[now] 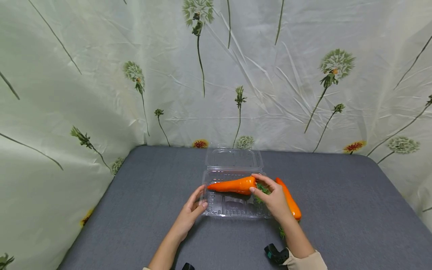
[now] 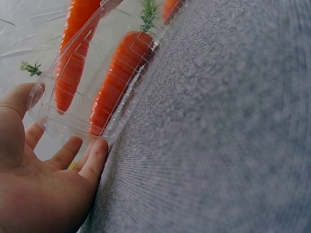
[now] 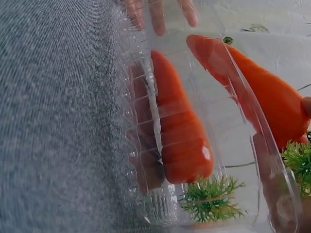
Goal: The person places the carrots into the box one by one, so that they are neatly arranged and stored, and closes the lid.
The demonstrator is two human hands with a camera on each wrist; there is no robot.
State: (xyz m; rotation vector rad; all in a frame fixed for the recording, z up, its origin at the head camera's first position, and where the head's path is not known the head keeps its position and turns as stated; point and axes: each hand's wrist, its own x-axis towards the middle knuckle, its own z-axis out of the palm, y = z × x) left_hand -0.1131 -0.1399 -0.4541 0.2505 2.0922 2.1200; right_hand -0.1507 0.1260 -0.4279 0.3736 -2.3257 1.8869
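Note:
My right hand (image 1: 272, 198) pinches the thick leafy end of a glossy orange carrot (image 1: 233, 185), whose tip points left above a clear plastic clamshell container (image 1: 216, 215). Another carrot (image 3: 184, 131) shows low down through the container wall in the wrist views, its green leaves toward the right. From the head view the upper carrot hides it. At the container's left end, my left hand (image 1: 189, 213) touches the edge with relaxed, spread fingers, the thumb (image 2: 35, 94) up at the rim. A further carrot (image 1: 290, 202) lies on the table beside the right forearm, which partly covers it.
The container's hinged lid (image 1: 233, 159) stands open at the back. Everything rests on a grey cloth-covered table (image 1: 158, 180) with rounded far corners. A white curtain (image 1: 287, 93) with dandelion prints hangs behind and to the left. A black band (image 1: 276, 255) is on the right wrist.

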